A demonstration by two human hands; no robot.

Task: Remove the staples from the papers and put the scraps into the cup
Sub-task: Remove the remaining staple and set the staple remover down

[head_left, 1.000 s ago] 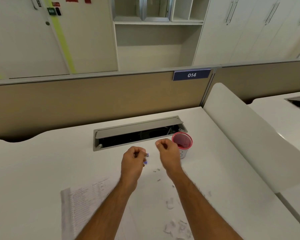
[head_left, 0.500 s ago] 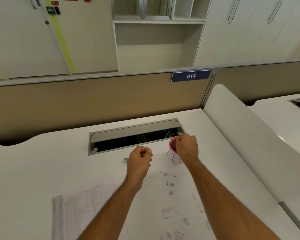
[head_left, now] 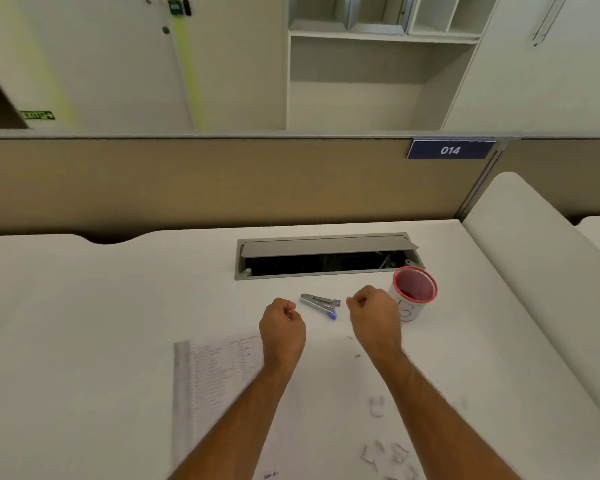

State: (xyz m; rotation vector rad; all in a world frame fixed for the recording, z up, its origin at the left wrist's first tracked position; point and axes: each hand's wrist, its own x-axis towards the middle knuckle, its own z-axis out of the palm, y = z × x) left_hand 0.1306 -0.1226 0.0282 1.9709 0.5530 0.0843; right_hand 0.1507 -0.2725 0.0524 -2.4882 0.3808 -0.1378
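The right hand [head_left: 374, 315] has come back from over the cup [head_left: 414, 292] near the surface's far right edge, fingers curled; whether either it or the curled left hand [head_left: 282, 325] holds a scrap, I cannot tell. Staple remover [head_left: 321, 304] lies released between them; scraps [head_left: 385, 452] remain.

left hand [head_left: 282, 326] curled | right hand [head_left: 374, 315] curled | staple remover [head_left: 321, 304] between | cup [head_left: 413, 292] right
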